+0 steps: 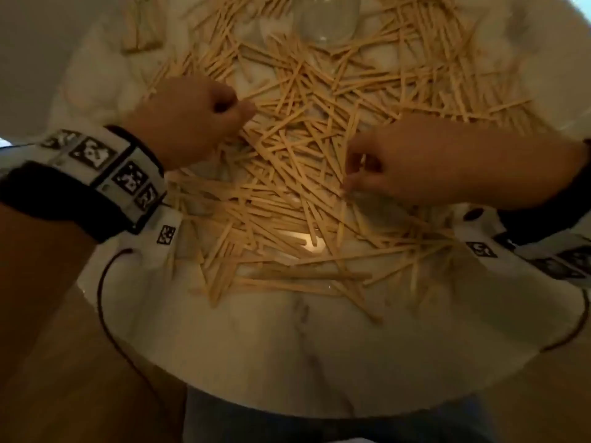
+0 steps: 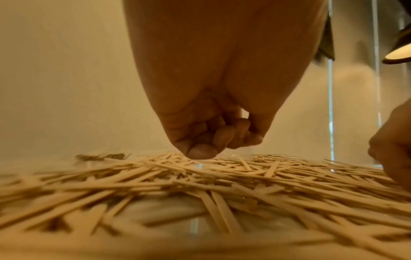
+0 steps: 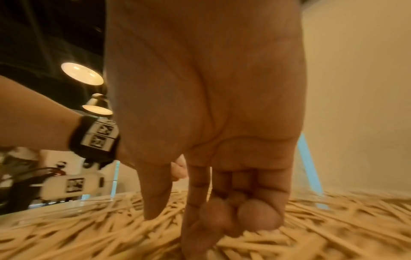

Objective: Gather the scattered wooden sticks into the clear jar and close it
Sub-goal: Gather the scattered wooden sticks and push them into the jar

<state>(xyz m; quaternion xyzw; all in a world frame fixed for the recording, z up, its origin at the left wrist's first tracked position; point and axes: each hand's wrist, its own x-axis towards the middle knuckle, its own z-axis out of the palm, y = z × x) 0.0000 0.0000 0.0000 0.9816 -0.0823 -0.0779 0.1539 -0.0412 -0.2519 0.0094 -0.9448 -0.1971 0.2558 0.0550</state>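
Many thin wooden sticks (image 1: 287, 174) lie scattered in a loose heap across the round white table (image 1: 287, 353). The clear jar (image 1: 326, 24) stands upright at the far middle, with sticks around its base. My left hand (image 1: 240, 115) hovers at the heap's left side, its fingers curled into the palm. In the left wrist view its thumb tip touches the sticks (image 2: 155, 176) and no stick shows inside the left hand (image 2: 211, 146). My right hand (image 1: 351, 177) reaches into the heap's right side. Its thumb and forefinger pinch among the sticks (image 3: 89, 237), and the other fingers (image 3: 258, 216) are curled.
A flat wooden piece (image 1: 140, 30) lies at the far left of the table. Something clear and rounded (image 1: 371, 206) sits half under the sticks by my right wrist. Black cables (image 1: 105, 302) hang from both wrist bands over the table's near edge.
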